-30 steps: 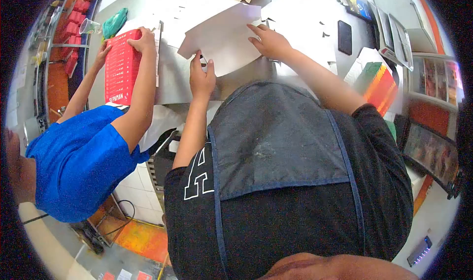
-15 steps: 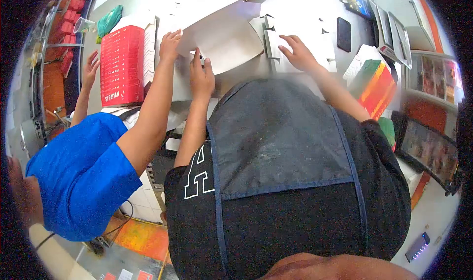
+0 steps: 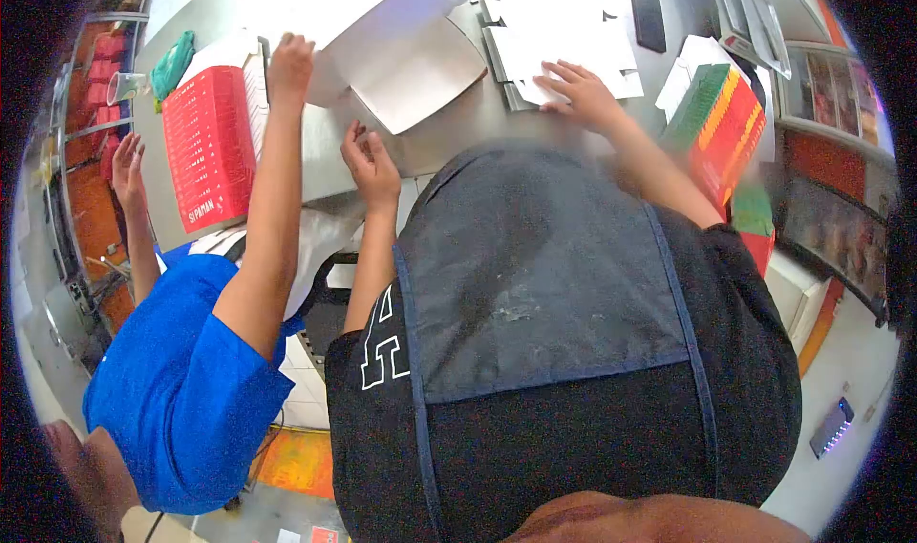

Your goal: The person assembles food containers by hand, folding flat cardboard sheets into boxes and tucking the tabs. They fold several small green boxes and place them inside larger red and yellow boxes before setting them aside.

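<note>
the right hand [image 3: 578, 89] has left the pale cardboard sheet [image 3: 411, 65] on the steel counter [image 3: 458, 142] and lies spread flat on the stack of white die-cut blanks [image 3: 564, 37] — the left hand [image 3: 371, 166], loosely curled and empty, has let go too, just beside the sheet.

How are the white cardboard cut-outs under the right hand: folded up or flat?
Flat: the white cardboard cut-outs lie stacked, unfolded, beneath the right hand.

I'm seeing a half-folded white cardboard sheet [image 3: 411, 65] lying open on the surface [image 3: 454, 134], just beside a flat stack of white blanks [image 3: 564, 22].
</note>
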Demonstrator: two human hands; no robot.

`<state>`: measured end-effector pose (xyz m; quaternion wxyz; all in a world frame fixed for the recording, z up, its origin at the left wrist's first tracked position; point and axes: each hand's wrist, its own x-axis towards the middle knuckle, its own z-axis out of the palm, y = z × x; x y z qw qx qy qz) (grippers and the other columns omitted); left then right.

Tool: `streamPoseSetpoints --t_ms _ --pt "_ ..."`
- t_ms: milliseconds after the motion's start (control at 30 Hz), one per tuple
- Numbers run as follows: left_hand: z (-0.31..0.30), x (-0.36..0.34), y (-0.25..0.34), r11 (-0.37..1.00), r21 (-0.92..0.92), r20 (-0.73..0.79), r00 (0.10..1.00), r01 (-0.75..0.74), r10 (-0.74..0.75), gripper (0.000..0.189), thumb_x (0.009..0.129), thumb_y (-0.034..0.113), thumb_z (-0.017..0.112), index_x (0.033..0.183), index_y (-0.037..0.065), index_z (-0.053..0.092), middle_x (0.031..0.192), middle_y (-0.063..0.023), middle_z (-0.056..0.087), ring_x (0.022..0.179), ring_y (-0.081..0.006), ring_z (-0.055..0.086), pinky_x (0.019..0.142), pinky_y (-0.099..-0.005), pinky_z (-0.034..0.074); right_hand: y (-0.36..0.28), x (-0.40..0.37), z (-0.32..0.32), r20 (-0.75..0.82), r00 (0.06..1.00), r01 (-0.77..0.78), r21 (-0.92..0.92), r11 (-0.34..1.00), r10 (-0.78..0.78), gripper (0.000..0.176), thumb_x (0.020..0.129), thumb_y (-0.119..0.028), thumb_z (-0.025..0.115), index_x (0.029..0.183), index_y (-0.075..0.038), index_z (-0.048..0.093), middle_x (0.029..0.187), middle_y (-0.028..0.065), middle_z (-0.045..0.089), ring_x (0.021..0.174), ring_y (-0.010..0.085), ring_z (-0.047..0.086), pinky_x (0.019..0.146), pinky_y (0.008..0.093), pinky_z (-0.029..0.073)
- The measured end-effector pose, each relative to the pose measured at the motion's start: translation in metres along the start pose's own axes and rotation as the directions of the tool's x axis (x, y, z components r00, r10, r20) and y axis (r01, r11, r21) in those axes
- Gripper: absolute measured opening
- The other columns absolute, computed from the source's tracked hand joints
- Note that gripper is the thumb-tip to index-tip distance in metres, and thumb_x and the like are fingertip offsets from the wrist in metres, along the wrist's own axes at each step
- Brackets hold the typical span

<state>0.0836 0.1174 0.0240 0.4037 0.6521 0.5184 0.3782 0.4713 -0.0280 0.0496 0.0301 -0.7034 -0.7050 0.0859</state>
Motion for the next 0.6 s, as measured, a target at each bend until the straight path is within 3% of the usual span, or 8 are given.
streamPoseSetpoints --t_ms 100,133,200,233,333,467,567,600 --pt "-0.003 0.0 0.014 0.914 0.259 0.074 0.95 -0.314 0.305 0.051 0.104 0.032 0.059 0.149 0.009 0.049 0.145 -0.0211 0.045 0.131 -0.0339 0.047 0.105 -0.0437 0.043 0.009 0.003 -0.014 0.015 0.998 0.059 0.203 0.977 -0.063 0.042 0.101 -0.047 0.058 0.137 -0.026 0.065 0.143 0.005 0.062 0.138 0.0331 0.051 0.114 0.0439 0.042" --pt "-0.007 0.002 0.022 0.901 0.297 0.125 0.948 -0.316 0.292 0.052 0.103 0.034 0.059 0.148 0.009 0.05 0.146 -0.0231 0.044 0.134 -0.0372 0.044 0.109 -0.0474 0.04 0.006 0.006 -0.017 -0.09 0.993 0.097 0.211 0.973 -0.08 0.033 0.103 -0.041 0.058 0.126 -0.022 0.072 0.127 0.0062 0.071 0.125 0.0327 0.062 0.105 0.0415 0.05" --pt "-0.008 0.002 0.034 0.867 0.374 0.215 0.94 -0.329 0.264 0.052 0.102 0.036 0.061 0.146 0.009 0.053 0.15 -0.0272 0.041 0.139 -0.0437 0.038 0.115 -0.0549 0.032 0.001 0.008 -0.028 -0.038 0.998 -0.029 0.285 0.958 0.041 0.03 0.102 -0.038 0.059 0.12 -0.02 0.074 0.118 0.0077 0.074 0.114 0.0324 0.067 0.097 0.0415 0.053" --pt "-0.008 0.002 0.035 0.848 0.405 0.192 0.939 -0.342 0.287 0.051 0.102 0.037 0.061 0.145 0.011 0.055 0.152 -0.0244 0.041 0.138 -0.0427 0.039 0.115 -0.0537 0.034 0.0 0.01 -0.035 -0.012 0.995 -0.088 0.318 0.944 0.097 0.028 0.102 -0.037 0.059 0.117 -0.019 0.075 0.113 0.0084 0.075 0.108 0.0323 0.069 0.093 0.0415 0.055" --pt "-0.007 0.005 0.03 0.801 0.472 0.131 0.928 -0.368 0.35 0.049 0.102 0.038 0.06 0.144 0.013 0.059 0.154 -0.0189 0.042 0.136 -0.0404 0.042 0.113 -0.0511 0.036 -0.002 0.018 -0.061 -0.142 0.97 -0.129 0.387 0.913 0.197 0.025 0.102 -0.033 0.059 0.111 -0.017 0.076 0.103 0.0112 0.075 0.093 0.0344 0.072 0.083 0.0436 0.057" --pt "-0.01 0.01 0.035 0.821 0.46 0.104 0.939 -0.339 0.329 0.047 0.103 0.037 0.058 0.143 0.011 0.06 0.15 -0.019 0.047 0.135 -0.0397 0.044 0.113 -0.0507 0.037 0.001 0.032 -0.111 -0.331 0.92 -0.062 0.411 0.91 0.212 0.025 0.103 -0.032 0.057 0.108 -0.016 0.076 0.1 0.0124 0.075 0.089 0.0366 0.072 0.078 0.0417 0.057" --pt "-0.013 0.019 0.022 0.843 0.428 0.162 0.946 -0.325 0.282 0.046 0.103 0.037 0.058 0.141 0.012 0.062 0.149 -0.0179 0.05 0.134 -0.0389 0.046 0.113 -0.0494 0.038 0.015 0.045 -0.137 -0.367 0.863 -0.103 0.546 0.832 0.348 0.034 0.105 -0.039 0.053 0.109 -0.014 0.076 0.096 0.0124 0.076 0.09 0.0307 0.075 0.081 0.0408 0.058" --pt "-0.015 0.022 0.013 0.842 0.441 0.196 0.949 -0.311 0.247 0.046 0.103 0.038 0.059 0.141 0.013 0.063 0.15 -0.0171 0.049 0.134 -0.0388 0.046 0.113 -0.0491 0.038 0.04 0.056 -0.125 -0.36 0.865 -0.039 0.647 0.761 0.35 0.034 0.105 -0.035 0.059 0.109 -0.007 0.078 0.1 0.013 0.079 0.085 0.0244 0.075 0.082 0.0278 0.057"
